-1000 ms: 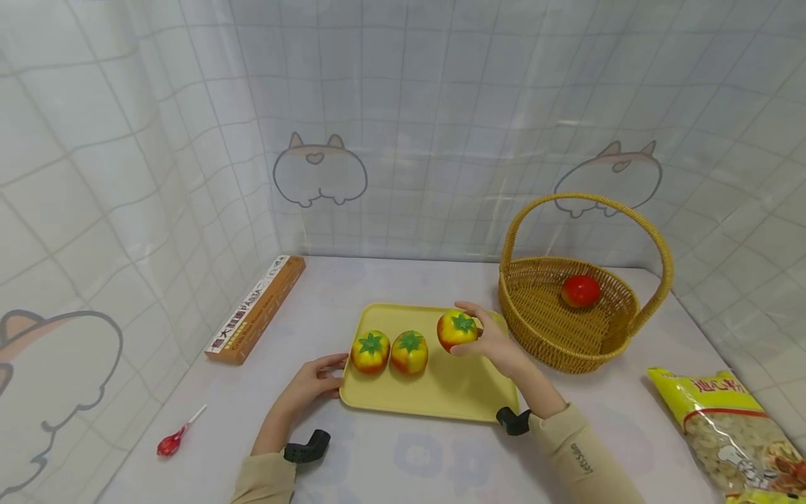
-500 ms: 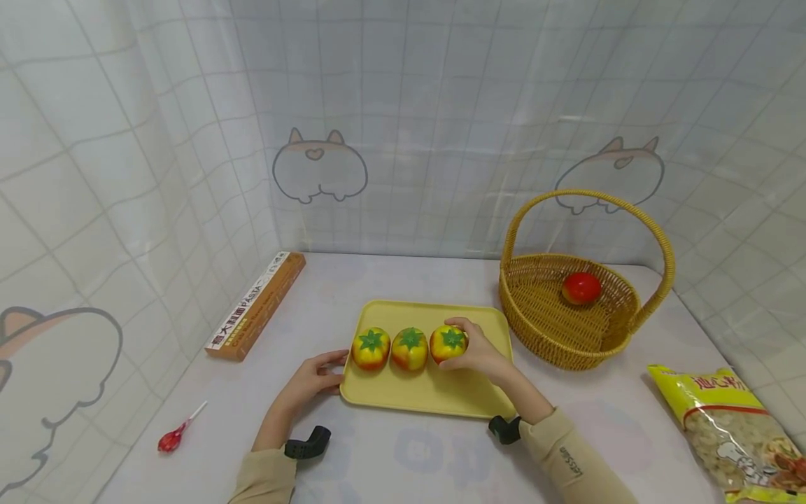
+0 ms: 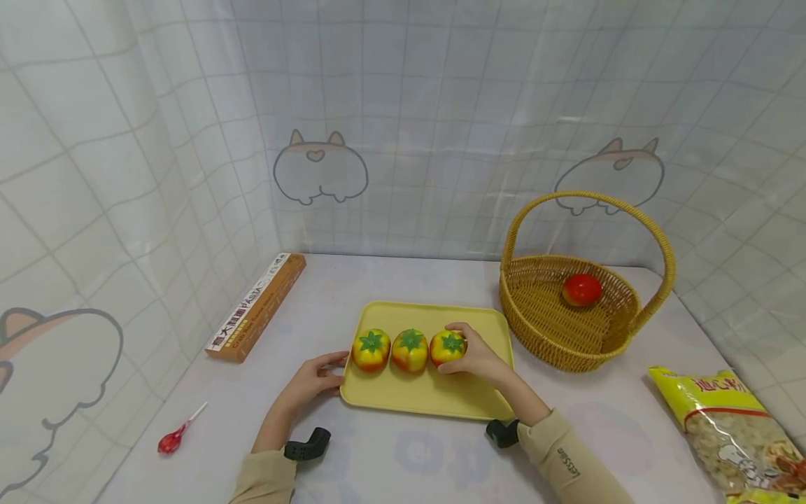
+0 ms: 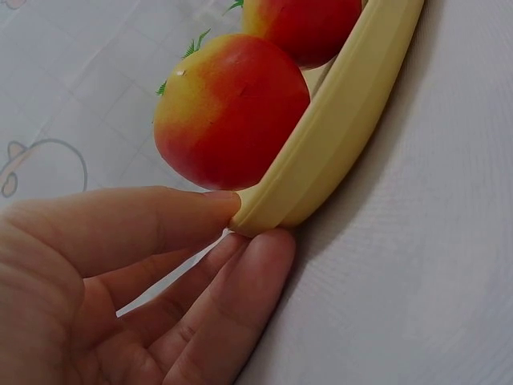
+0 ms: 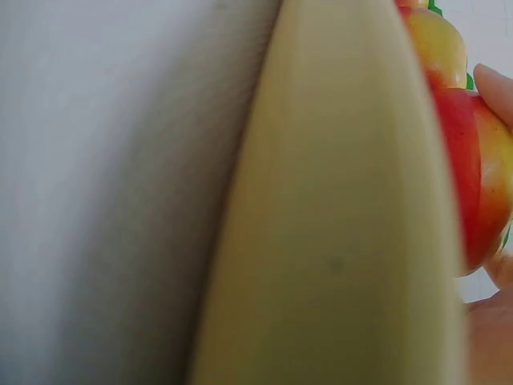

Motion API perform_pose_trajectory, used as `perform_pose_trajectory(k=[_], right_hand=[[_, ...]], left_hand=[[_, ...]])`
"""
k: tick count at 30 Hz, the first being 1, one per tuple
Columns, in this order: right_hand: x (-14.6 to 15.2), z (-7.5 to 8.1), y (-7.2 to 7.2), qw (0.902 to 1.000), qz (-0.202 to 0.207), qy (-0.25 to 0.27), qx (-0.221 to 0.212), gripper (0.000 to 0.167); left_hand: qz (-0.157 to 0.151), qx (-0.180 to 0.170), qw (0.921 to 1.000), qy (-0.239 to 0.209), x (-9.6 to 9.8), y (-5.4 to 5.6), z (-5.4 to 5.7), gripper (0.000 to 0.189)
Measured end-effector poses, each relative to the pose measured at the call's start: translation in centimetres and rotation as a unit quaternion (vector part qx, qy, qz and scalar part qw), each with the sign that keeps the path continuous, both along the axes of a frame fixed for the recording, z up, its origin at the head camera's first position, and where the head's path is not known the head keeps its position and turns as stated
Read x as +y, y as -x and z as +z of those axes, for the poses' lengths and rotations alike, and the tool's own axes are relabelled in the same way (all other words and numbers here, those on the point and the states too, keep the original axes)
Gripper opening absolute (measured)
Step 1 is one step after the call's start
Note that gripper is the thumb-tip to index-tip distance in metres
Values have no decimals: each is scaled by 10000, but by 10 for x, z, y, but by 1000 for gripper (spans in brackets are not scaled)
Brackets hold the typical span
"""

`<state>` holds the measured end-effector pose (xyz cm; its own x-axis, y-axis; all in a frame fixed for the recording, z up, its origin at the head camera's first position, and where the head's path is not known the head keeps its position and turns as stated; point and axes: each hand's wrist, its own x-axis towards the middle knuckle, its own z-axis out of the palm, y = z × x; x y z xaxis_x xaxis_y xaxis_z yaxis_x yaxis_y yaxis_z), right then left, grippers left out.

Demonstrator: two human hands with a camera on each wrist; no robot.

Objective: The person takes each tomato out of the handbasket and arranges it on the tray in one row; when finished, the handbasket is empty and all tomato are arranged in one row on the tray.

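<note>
On a yellow tray (image 3: 428,400), red-and-yellow toy fruits with green star-shaped leaf tops sit in a row: a left one (image 3: 370,350), a middle one (image 3: 410,351) and a right one (image 3: 448,348). My right hand (image 3: 476,355) grips the right fruit, thumb at the near side and fingers at the far side. At the tray's left end, my left hand (image 3: 315,381) pinches the rim, thumb (image 4: 160,220) on top and fingers underneath. In the right wrist view, the tray's wall (image 5: 337,208) hides much of the gripped fruit (image 5: 473,176).
A wicker basket (image 3: 535,337) with a tall handle stands at the right back, with one red fruit (image 3: 582,290) inside. A pasta box (image 3: 258,308) lies at the left back and a lollipop (image 3: 173,439) at the left front. A yellow food bag (image 3: 730,427) lies far right.
My right hand has brought its fruit left and down onto the tray beside the middle fruit, and still grips it. My left hand has stayed at the tray's rim.
</note>
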<state>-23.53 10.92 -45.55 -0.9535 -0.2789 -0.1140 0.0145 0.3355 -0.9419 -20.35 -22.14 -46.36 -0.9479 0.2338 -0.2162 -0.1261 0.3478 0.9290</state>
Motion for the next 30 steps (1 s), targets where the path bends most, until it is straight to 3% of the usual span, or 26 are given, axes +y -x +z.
perform_pose_trajectory(k=[3,12,16,23,30], right_hand=[[0,-1,0,10000,-14,37,-32,79],[0,-3,1,10000,-14,-34,-25,79],[0,-4,1,9999,-7,-131,22,81],[1,-1,-1,9998,42,-160,-57,84],[7,9,-2,9996,120,-242,96,84]], left_hand=[[-5,-7,10000,1,2,-4,9,53],[34,-14,10000,-17,2,-4,8,53],[4,18,10000,5,-1,-1,0,53],[48,31,10000,-47,-8,11,-26,57],[121,10,9999,-32,-9,12,-29,58]])
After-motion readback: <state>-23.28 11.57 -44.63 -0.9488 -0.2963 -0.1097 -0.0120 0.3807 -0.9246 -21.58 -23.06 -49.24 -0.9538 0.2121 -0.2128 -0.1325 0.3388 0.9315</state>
